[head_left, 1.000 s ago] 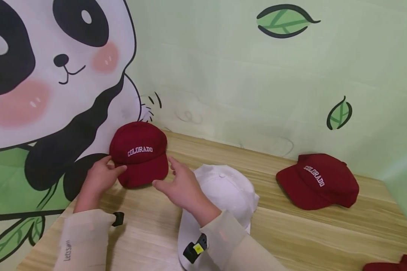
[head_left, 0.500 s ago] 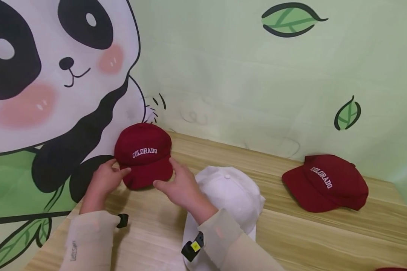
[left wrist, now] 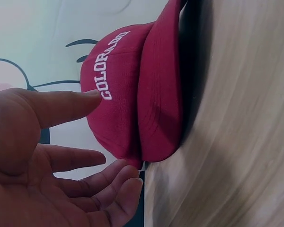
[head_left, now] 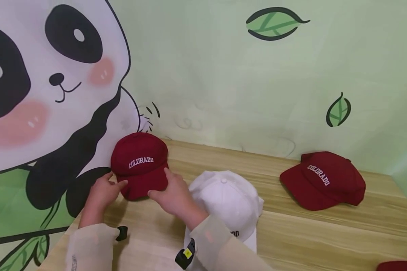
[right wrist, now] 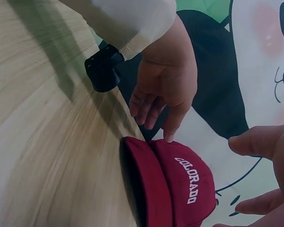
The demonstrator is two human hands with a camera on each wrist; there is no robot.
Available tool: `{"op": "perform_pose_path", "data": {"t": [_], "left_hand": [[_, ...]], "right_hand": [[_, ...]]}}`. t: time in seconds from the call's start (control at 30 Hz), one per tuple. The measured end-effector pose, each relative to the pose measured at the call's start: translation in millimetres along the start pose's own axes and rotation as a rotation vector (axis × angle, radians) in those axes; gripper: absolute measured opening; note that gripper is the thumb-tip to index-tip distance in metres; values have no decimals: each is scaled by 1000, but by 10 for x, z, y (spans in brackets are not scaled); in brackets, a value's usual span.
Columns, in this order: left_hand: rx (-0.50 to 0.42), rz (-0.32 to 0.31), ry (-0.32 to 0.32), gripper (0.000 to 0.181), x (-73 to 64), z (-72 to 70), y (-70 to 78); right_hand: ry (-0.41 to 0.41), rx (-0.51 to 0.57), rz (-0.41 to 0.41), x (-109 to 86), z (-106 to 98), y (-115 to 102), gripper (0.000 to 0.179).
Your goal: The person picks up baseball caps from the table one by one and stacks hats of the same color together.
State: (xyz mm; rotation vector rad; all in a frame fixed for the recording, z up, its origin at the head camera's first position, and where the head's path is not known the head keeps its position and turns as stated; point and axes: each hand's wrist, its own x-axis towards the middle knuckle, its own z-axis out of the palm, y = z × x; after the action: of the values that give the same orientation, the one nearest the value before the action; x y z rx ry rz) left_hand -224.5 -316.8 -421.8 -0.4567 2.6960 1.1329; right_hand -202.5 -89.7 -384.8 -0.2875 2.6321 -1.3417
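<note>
At the table's back left corner a dark red baseball cap [head_left: 140, 146] sits upright, white COLORADO lettering and brim facing me. My left hand [head_left: 101, 194] is at its left side with thumb and fingers apart; in the left wrist view the thumb overlaps the crown and the fingertips lie beside its lower edge. On the other side my right hand [head_left: 174, 194] has its fingers by the brim's right edge and its thumb near the front. The right wrist view shows the right hand [right wrist: 274, 170] spread, with nothing between thumb and fingers. A white cap [head_left: 224, 199] lies partly under my right forearm.
Another red COLORADO cap [head_left: 339, 177] rests on the wooden table [head_left: 319, 237] at the right. Part of a further red cap [head_left: 398, 265] shows in the lower right corner. A panda-printed backdrop [head_left: 196, 75] stands right behind the table's back edge.
My right hand has shifted slightly left, closer over the red cap's brim. The left hand stays by the crown. The head view has tilted a little, so the scene sits lower.
</note>
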Motion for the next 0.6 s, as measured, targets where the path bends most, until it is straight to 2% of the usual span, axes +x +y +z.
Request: {"op": "perform_pose_path", "data": {"t": [0.27,0.6], "left_hand": [[-5,67,43,71,17,67,-19],[-22,57,40,68,9,104,27]], "right_hand": [[11,-35,6,27,109,28,82],[18,-31,5,73,197,34,81]]}}
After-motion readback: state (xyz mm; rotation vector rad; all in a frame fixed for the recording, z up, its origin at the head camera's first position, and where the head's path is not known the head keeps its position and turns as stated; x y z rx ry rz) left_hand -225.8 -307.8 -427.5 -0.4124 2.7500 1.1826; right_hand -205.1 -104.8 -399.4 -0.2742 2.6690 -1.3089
